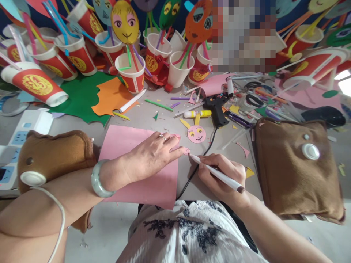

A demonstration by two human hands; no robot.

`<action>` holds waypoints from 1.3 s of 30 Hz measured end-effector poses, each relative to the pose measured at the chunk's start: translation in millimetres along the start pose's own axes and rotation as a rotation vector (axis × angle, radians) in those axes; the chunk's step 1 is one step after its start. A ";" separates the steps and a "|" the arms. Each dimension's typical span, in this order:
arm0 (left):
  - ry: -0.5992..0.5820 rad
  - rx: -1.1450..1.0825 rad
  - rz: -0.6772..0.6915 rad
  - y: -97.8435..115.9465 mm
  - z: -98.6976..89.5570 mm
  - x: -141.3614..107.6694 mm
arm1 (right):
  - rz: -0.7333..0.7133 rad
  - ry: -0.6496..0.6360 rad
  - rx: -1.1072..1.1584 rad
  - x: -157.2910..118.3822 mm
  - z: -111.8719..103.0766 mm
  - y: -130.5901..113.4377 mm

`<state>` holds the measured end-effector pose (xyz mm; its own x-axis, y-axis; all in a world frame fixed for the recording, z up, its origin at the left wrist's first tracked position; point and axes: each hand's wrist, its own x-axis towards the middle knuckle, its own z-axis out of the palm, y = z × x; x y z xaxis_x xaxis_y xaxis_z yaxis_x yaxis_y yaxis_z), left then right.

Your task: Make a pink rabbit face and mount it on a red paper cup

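My left hand (156, 155), with a ring and a pale bangle at the wrist, lies flat with stretched fingers over a pink paper sheet (137, 137). Its index fingertip presses on a small pink paper piece (187, 150) with a drawn mark, at the sheet's right edge. A white marker pen (226, 178) with a dark end is gripped in my right hand (219, 189), its tip touching or just beside that piece. Just beyond both hands rests a round pink paper face (196, 134) with yellow ear-like strips.
Behind stand red-and-white paper cups (132, 73) with straws and paper faces. A black glue gun (216, 109) lies at centre right, its cord running between my hands. Brown pouches (296, 171) (57, 149) flank the workspace. A yellow marker (197, 114) and paper scraps lie about.
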<state>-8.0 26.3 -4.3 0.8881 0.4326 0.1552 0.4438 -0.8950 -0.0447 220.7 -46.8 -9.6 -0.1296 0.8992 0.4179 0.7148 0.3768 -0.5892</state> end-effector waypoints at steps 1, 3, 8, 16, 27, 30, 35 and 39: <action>0.001 -0.001 0.001 0.0 0.1 0.0 | -0.001 0.004 0.003 0.2 -0.1 -0.3; 0.006 0.000 0.001 -0.2 0.0 -0.2 | -0.001 0.007 0.007 0.7 -0.3 -1.0; -0.011 -0.004 0.001 -0.9 -0.5 -0.6 | -0.003 -0.004 0.023 1.0 -1.1 -1.7; -0.021 -0.031 -0.013 -1.2 -0.8 0.6 | -0.033 0.011 -0.022 -0.3 -1.8 -0.4; -0.028 -0.088 -0.003 -6.5 3.4 -0.2 | -0.047 -0.018 -0.016 2.2 -0.5 -2.0; -0.021 -0.098 -0.002 -7.1 4.2 -0.6 | -0.059 -0.011 -0.018 2.4 0.3 -2.0; -0.018 -0.104 0.001 -7.0 3.7 -0.5 | -0.065 -0.014 -0.029 3.3 0.4 -3.1; -0.026 -0.103 -0.010 -5.5 1.7 -0.1 | -0.053 -0.025 -0.035 2.6 0.0 -3.0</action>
<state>-10.4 31.4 -5.7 0.8870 0.4431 0.1299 0.4392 -0.8965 0.0588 218.2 -45.7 -6.7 -0.1843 0.8837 0.4302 0.7298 0.4163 -0.5423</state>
